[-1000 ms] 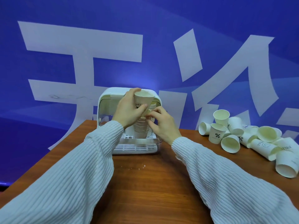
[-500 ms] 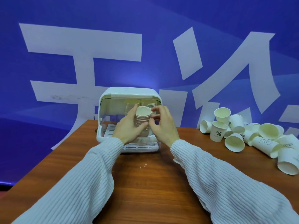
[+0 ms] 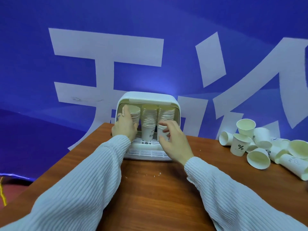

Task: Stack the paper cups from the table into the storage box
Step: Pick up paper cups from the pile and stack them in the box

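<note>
A: Head view, stock so far?
B: Storage box: three cup stacks upright inside. Left hand grips the left stack; right hand, fingers loosely curled, touches the right stack.
A: Outstanding?
B: Loose paper cups, roughly a dozen, heaped on the tabletop to the right. Judged well past half.

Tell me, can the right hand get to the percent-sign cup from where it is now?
Probably yes. The right hand is at the right stack in the box, fingers loose, and bare table lies between it and the percent cup, which stands upright at the pile's near edge.
</note>
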Motion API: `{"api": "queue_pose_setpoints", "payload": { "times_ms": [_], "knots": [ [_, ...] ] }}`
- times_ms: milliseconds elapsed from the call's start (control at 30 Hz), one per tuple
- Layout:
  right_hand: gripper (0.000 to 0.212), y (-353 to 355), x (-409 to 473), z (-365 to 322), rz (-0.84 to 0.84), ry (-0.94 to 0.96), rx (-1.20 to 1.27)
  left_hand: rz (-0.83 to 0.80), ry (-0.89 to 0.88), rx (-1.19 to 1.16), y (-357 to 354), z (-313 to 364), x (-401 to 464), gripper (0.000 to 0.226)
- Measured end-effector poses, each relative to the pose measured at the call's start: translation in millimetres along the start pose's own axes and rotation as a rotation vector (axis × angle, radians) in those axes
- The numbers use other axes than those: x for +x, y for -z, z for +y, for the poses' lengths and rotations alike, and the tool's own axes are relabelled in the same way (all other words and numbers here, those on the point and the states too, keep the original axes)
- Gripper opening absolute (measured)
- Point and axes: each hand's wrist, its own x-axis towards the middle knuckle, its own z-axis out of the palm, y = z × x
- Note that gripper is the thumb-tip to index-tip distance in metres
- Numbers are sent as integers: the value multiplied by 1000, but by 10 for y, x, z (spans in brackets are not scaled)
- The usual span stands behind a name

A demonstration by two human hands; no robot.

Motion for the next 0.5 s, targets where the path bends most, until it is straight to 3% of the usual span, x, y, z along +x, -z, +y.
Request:
{"api": "queue_pose_setpoints", "payload": {
  "times_ms": [300, 500],
  "knots": [
    [44, 124, -113, 241, -56, 51, -105, -68, 41, -63, -161, 31, 368, 78],
    [43, 261, -173, 392, -45, -55, -105, 43, -34, -162, -198, 45, 254, 90]
  ]
}}
